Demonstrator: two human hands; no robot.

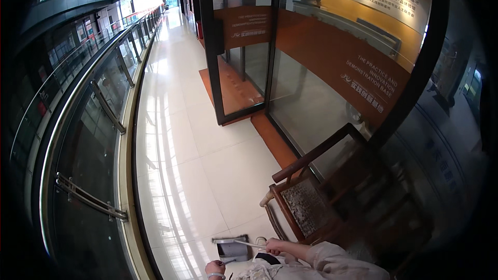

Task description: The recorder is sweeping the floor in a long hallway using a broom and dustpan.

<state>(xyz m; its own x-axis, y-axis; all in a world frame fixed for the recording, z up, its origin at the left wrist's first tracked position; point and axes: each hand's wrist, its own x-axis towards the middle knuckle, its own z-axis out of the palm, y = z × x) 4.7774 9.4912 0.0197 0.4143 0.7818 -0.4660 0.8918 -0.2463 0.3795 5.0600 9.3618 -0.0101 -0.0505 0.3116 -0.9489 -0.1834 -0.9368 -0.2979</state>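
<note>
1. The right hand (274, 249), at 6 o'clock in the view, is closed around a thin pale handle (248, 244).
2. The handle runs toward 9 o'clock to a grey dustpan (232, 249) on the glossy tiled floor (207, 166).
3. The left hand (214, 268), at 7 o'clock, seems loosely curled; I cannot tell if it holds anything.
4. The dustpan looks light and stiff; taking hold near the handle's top suits it.
5. A carved wooden chair (311, 197) stands at 3 o'clock of the dustpan.

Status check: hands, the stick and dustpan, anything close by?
Right hand gripping thin pale stick. Left hand low, grip unclear. Grey dustpan on floor. Wooden chair close right.
</note>
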